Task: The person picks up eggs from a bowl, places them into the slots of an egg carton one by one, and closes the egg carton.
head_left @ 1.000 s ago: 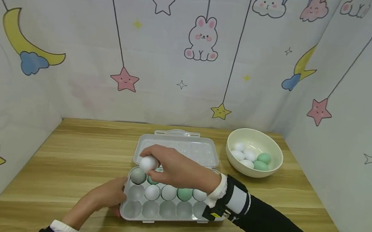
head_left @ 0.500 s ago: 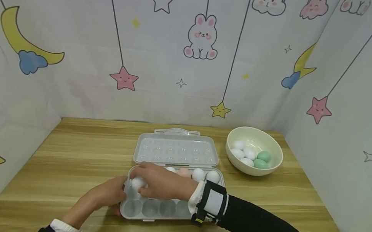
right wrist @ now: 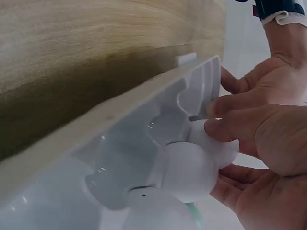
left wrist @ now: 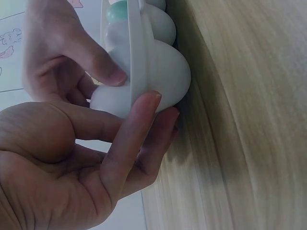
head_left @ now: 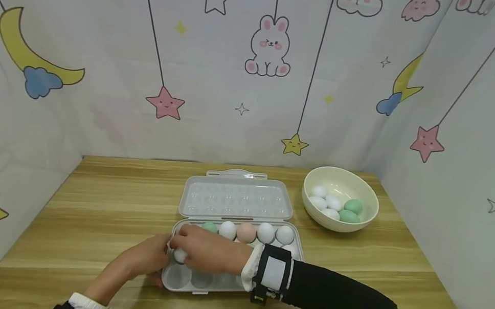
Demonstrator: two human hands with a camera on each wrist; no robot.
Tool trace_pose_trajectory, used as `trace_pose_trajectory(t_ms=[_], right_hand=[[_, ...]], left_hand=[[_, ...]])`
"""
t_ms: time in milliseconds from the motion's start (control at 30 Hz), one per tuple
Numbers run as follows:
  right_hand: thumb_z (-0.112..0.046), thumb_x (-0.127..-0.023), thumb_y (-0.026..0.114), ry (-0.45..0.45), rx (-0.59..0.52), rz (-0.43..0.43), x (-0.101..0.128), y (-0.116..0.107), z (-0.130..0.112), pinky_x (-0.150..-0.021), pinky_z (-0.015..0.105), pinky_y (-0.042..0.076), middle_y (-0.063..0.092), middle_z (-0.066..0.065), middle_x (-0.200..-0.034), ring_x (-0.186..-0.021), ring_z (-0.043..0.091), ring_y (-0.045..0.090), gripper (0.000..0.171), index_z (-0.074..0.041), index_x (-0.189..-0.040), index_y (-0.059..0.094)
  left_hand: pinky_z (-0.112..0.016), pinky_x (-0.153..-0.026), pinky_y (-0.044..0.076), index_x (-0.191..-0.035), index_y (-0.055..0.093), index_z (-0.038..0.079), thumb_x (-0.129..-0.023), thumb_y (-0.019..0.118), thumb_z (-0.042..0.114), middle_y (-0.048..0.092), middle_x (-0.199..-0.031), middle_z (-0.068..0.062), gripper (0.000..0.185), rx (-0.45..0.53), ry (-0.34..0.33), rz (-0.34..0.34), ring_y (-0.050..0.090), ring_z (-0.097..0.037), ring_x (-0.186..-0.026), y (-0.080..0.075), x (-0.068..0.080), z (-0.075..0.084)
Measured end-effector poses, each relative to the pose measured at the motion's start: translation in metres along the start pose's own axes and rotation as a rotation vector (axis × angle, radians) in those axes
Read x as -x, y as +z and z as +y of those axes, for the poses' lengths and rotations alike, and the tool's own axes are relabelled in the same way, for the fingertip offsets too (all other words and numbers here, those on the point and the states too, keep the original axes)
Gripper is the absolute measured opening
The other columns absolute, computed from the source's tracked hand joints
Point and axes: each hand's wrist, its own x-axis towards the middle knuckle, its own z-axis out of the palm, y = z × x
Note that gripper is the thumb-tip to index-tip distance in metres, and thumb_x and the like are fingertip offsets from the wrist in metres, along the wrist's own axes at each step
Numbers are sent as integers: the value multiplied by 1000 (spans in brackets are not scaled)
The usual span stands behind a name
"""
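A clear plastic egg tray lies open on the wooden table, its lid folded back. Its back row holds a green egg, white eggs and a pink egg. My right hand pinches a white egg down in a cell at the tray's left end; the right wrist view shows the fingers on that egg. My left hand grips the tray's left end, with fingers curled under the rim. The right forearm hides the middle row.
A cream bowl with white and green eggs stands at the table's back right. Printed fabric walls close in the back, left and right sides. Bare wood lies to the left of the tray and along the front edge.
My right hand came down with the white egg from above the tray's back left corner into a left-end cell. The back row came into sight. The left hand stayed on the tray.
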Motion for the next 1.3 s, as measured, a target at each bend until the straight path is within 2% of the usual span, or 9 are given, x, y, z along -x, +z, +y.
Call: trace_pose_trajectory(t_ms=[200, 333, 433, 567, 767, 900, 1033, 1200, 1300], right_hand=[[-9, -92, 72, -19, 87, 29, -1, 7, -1, -88, 12, 49, 64, 1, -116, -105, 9, 59, 32, -13, -124, 69], [-9, -91, 73, -32, 90, 55, 0, 8, -1, -88, 11, 49, 64, 1, -114, -103, 9, 59, 32, -12, -122, 70], [-11, -91, 73, -38, 93, 74, 2, 9, 0, -88, 11, 49, 64, 1, -115, -103, 9, 59, 32, -12, -123, 69], [-18, -93, 74, -30, 92, 90, 7, 4, 0, -96, 13, 48, 62, 2, -122, -112, 11, 58, 36, -12, -128, 66], [-28, -99, 71, 33, 8, 106, 26, -28, 4, -104, 21, 47, 59, 3, -133, -123, 15, 54, 41, -15, -136, 62], [-31, -99, 70, 73, 6, 140, 47, -54, 11, -105, 28, 49, 57, 7, -138, -126, 21, 54, 44, -14, -139, 60], [-30, -99, 70, 102, 12, 180, 68, -78, 19, -109, 36, 49, 55, 10, -141, -129, 26, 53, 47, -13, -141, 58], [-27, -100, 69, 172, -11, 209, 94, -108, 30, -116, 47, 42, 51, 14, -148, -138, 31, 46, 51, -12, -146, 55], [-25, -100, 70, 227, -22, 226, 110, -126, 38, -115, 49, 44, 47, 15, -152, -140, 32, 45, 54, -12, -149, 52]], left_hand=[[-41, -51, 63, -121, 50, -13, -80, 46, -17, 60, -92, -20, 41, -20, -16, 23, 65, -27, -65, 1, -2, 0], [-40, -50, 63, -123, 50, -14, -79, 47, -18, 59, -92, -20, 44, -42, -30, 47, 66, -28, -63, 2, -3, -1], [-41, -50, 63, -122, 50, -14, -78, 46, -18, 59, -93, -20, 44, -37, -15, 37, 66, -28, -65, 2, -3, 0], [-41, -50, 63, -121, 50, -14, -77, 45, -17, 59, -92, -20, 44, -28, 2, 23, 65, -28, -66, 2, -2, 0], [-42, -51, 64, -117, 51, -12, -77, 49, -16, 62, -88, -18, 41, -24, 31, 5, 67, -26, -66, 0, -3, -2], [-43, -51, 64, -114, 52, -12, -75, 49, -17, 62, -88, -18, 39, -24, 46, 5, 67, -26, -67, 1, -4, -2], [-42, -50, 63, -110, 53, -11, -73, 49, -18, 61, -86, -18, 38, -43, 26, 31, 67, -27, -64, 3, -6, -2], [-42, -49, 63, -110, 52, -13, -73, 49, -18, 60, -86, -19, 37, -49, 12, 42, 67, -28, -64, 5, -7, -1], [-42, -49, 63, -110, 51, -13, -73, 49, -18, 60, -86, -19, 37, -50, 3, 55, 67, -28, -62, 6, -8, -1]])
